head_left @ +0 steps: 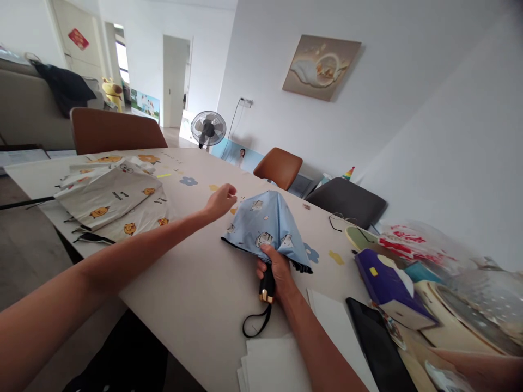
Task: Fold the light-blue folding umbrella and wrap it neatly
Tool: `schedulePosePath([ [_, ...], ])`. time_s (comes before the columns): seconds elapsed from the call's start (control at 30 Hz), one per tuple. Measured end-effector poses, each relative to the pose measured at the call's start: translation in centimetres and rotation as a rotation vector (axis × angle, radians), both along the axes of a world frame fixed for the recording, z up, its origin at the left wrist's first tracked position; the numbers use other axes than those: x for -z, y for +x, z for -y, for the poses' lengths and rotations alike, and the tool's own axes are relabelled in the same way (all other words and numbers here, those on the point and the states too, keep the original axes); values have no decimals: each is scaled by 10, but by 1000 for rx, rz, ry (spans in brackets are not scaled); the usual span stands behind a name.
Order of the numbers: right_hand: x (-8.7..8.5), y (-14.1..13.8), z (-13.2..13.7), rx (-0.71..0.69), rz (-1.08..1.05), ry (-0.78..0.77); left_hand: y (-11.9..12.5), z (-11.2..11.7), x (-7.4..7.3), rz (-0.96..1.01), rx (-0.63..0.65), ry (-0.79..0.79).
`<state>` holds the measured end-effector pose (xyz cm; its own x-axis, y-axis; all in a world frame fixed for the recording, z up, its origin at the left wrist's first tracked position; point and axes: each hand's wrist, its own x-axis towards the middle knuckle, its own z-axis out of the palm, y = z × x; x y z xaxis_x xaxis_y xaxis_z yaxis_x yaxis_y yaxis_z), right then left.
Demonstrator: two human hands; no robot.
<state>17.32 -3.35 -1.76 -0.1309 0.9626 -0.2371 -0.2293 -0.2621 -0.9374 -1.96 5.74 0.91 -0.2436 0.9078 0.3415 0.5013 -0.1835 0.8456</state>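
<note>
At 6 o'clock, your right hand (280,271), fingers round handle (267,284) of blue umbrella (272,220); at 9, left hand (221,201), fingers half-curled.

Lt-blue umbrella (272,218) w/ wht cartoon figs, blk handle (267,279); off-wht umbrella (116,191) w/ orange cartoon figs.

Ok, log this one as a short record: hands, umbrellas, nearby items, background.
Right hand: grips blue umbrella at its black handle, thumb against canopy
Left hand: fingers curled, beside blue umbrella; no held item visible
Second umbrella: cream umbrella, canopy loosely gathered, on table
Nearby: purple box, white paper
Background: fan, wall picture
</note>
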Motion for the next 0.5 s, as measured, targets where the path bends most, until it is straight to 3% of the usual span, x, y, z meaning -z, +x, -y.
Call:
schedulePosePath([
  [0.1, -2, -9, 4, 89, 90, 36, 39, 32, -10, -77, 228, 188],
  [0.2, -5, -16, 7, 151, 169, 77, 77, 57, -6, -138, 383, 273],
  [0.33, -7, -21, 8, 159, 227, 109, 99, 60, -2, -60, 391, 240],
  [0.5, -5, -21, 11, 59, 238, 111, 94, 46, -24, 263, 316, 85],
])
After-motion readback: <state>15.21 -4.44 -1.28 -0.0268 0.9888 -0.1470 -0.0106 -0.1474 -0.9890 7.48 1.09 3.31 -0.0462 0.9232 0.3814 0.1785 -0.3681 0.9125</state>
